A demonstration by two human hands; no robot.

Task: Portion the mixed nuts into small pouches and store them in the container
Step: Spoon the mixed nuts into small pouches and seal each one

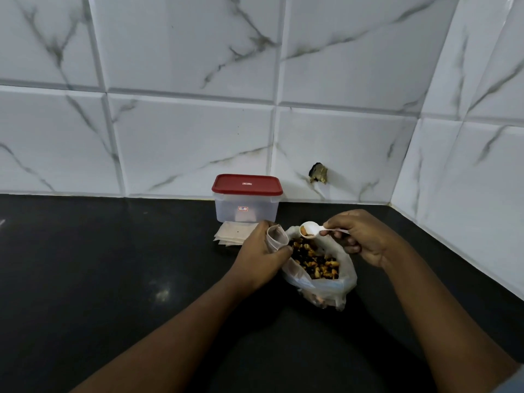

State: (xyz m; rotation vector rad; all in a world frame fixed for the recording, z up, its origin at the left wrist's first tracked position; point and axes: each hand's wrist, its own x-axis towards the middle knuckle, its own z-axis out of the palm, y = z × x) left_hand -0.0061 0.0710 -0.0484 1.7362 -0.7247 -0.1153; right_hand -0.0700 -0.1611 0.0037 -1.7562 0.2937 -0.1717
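An open clear plastic bag [326,287] of mixed nuts [314,259] lies on the black counter. My left hand [261,253] grips a small clear pouch [276,236], held with its mouth up at the bag's left edge. My right hand [360,236] pinches the handle of a white plastic spoon [310,229], which carries a few nuts just above the bag and right of the pouch. A clear container [245,208] with a red lid [246,184], closed, stands behind by the wall. A stack of flat empty pouches [234,235] lies in front of it.
The black counter [113,279] meets white marble-pattern wall tiles at the back and on the right, forming a corner. A small hole [319,173] breaks the back tile right of the container.
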